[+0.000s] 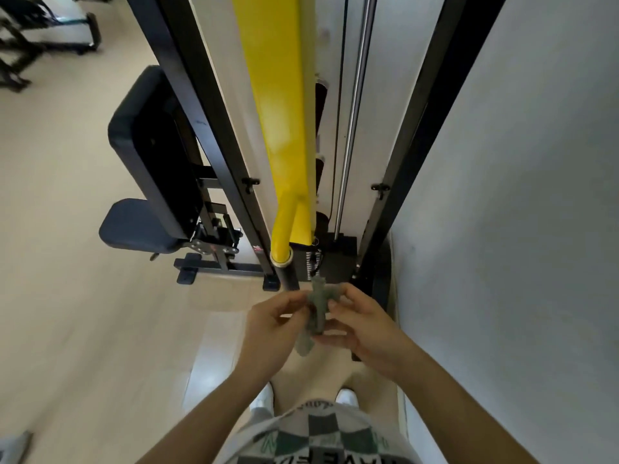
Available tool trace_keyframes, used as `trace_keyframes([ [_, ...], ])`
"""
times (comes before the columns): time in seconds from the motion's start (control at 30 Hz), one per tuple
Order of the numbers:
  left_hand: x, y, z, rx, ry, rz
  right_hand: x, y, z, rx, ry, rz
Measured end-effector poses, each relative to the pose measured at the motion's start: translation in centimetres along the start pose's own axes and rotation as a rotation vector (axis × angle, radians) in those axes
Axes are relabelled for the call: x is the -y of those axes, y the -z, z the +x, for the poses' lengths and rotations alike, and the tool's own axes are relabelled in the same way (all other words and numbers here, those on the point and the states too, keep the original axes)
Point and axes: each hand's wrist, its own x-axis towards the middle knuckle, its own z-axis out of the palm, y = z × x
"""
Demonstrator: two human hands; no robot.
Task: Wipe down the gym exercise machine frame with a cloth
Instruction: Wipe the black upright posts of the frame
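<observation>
Head camera looks down on the grey-green cloth [316, 316], bunched and twisted, held up between both my hands in front of my body. My left hand [268, 324] pinches its left side with curled fingers and thumb; my right hand [360, 324] grips the other side, fingertips on top and thumb beneath. A tail of cloth hangs below my grip. Just beyond my fingertips rises the black machine frame [207, 112], with a yellow arm [284, 112] and a chrome rod [355, 105] between its uprights. Left of my grip sit the dark seat [134, 226] and back pad [144, 139]; a pale wall [519, 162] stands close on the right.
</observation>
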Motion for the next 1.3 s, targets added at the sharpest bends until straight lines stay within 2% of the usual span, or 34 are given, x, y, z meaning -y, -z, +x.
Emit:
trace_keyframes([
  [0.07,-0.7,0.2,-0.1,-0.12,0.027,-0.021,1.0,1.1,1.0,-0.059,0.035,0.044],
  [0.13,-1.5,0.7,0.3,-0.322,0.042,-0.032,2.9,2.1,2.0,-0.11,0.08,0.105],
  [0.23,-3.2,1.5,1.3,-0.519,-0.017,-0.008,6.6,3.1,3.9,-0.184,0.202,0.174],
  [0.37,-5.0,1.6,2.9,-0.479,-0.08,0.098,11.1,1.9,6.5,-0.213,0.438,0.012],
  [0.53,-6.7,0.4,4.3,-0.442,-0.195,0.129,12.1,-0.7,8.8,-0.132,0.642,-0.438],
  [0.83,-6.1,0.3,4.6,-0.496,-0.235,0.106,7.6,1.4,10.9,-0.144,0.576,-0.59],
  [0.93,-6.0,0.1,4.7,-0.489,-0.244,0.122,8.6,1.6,11.1,-0.117,0.576,-0.578],
  [1.13,-5.9,0.1,4.8,-0.477,-0.245,0.134,13.6,1.3,10.2,0.046,0.606,-0.476],
  [1.3,-5.7,0.0,4.7,-0.474,-0.22,0.121,14.8,1.4,10.5,0.12,0.628,-0.693],
])
